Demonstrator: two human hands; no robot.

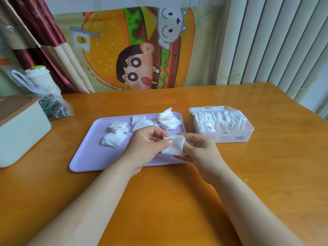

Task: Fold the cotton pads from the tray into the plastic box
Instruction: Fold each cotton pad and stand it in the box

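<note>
Both hands (147,146) (200,153) pinch one cotton pad (174,146), seemingly half-folded.

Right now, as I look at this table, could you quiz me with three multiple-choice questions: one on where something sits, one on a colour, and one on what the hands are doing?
1. Where does the clear plastic box stand relative to the flat rectangular tray?
A. On top of it
B. To its right
C. To its left

2. What colour is the tray?
A. Lilac
B. Green
C. Black

3. What are the left hand and right hand doing?
A. Both lie flat and hold nothing
B. Only one holds something
C. Both pinch one white square cotton pad

Answers:
1 B: the box stands on the orange-brown wooden table, beside the tray's right edge.
2 A: its bare surface is pale purple.
3 C: fingers of both hands grip the same pad above the tray's near edge.
</note>
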